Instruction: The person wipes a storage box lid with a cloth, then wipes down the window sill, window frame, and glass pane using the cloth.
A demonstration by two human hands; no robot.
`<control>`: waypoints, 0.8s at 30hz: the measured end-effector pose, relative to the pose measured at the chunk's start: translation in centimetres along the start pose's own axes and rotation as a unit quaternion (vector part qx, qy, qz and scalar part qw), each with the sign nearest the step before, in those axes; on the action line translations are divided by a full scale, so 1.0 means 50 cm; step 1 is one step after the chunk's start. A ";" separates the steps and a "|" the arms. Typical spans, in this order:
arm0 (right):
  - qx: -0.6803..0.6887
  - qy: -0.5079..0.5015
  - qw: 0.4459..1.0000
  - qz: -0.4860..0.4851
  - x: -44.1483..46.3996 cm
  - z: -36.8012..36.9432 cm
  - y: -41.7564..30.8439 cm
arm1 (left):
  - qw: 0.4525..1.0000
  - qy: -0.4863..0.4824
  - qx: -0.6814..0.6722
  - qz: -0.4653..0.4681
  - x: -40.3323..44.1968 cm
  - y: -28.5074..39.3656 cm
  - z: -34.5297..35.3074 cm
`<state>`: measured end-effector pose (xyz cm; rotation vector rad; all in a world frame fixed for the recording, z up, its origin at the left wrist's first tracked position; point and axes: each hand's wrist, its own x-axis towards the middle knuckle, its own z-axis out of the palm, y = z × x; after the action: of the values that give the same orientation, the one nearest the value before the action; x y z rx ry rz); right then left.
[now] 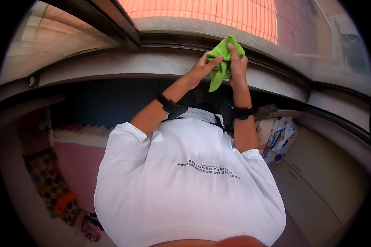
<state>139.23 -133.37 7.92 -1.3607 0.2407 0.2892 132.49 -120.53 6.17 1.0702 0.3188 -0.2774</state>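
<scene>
A bright green cloth (pixel 220 61) is bunched up between my two hands, over the window sill (pixel 160 61). My left hand (pixel 205 66) grips its left side, with the thumb lying across the folds. On the other side my right hand (pixel 237 66) is closed on the cloth, its thumb pointing up along it. One corner of the cloth hangs down below the hands, and another sticks up above them. Just beyond the hands runs the dark window track (pixel 177 41). The fingertips behind the cloth are hidden.
A dark window frame post (pixel 111 20) stands at the upper left, with glass beside it. Outside lies an orange ribbed roof (pixel 202 18). A pink-covered bed (pixel 78 164) is at the left. At the right are a patterned cloth bundle (pixel 278 138) and a pale cabinet (pixel 317 177).
</scene>
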 end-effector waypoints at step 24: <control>-0.321 -0.203 0.882 -0.279 -0.136 0.083 0.020 | 0.980 0.023 0.169 0.099 -0.162 -0.017 -0.080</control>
<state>132.49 -129.54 10.07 -1.9094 -0.6536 0.1598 124.22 -116.80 6.83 1.4353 0.2071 -0.1310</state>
